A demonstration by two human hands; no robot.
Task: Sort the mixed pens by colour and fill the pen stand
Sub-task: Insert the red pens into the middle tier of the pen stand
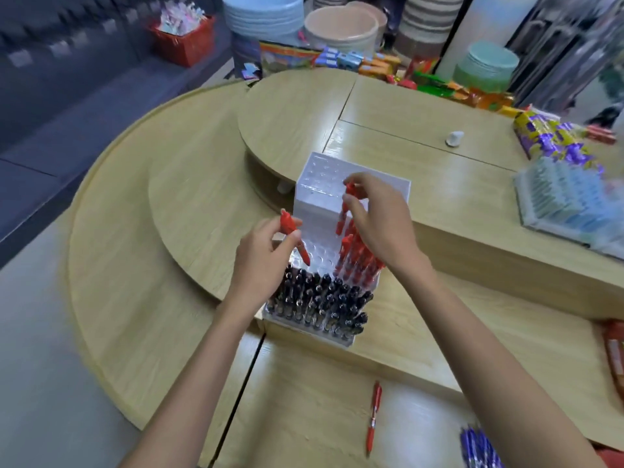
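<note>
While both hands hover over the white pen stand [322, 179], it's red on both sides; the left hand [263, 261] pinches a red pen [293, 235] between thumb and fingertips, tilted, tip pointing down at the open holes of the middle tier; the right hand [378, 221] pinches a second red pen [343, 211] near its top, almost upright, just above the cluster of red pens [363, 261] standing at the right of that tier; the front, lowest tier is packed with black pens [320, 302]; the top tier shows bare holes; the stand sits on the wooden table [169, 214], against a raised curved shelf; nearer the person, a loose red pen [374, 417] lies flat on the tabletop, well apart from the stand; at the bottom right a bunch of blue pens [479, 445] lies, partly cut off by the frame edge.
</note>
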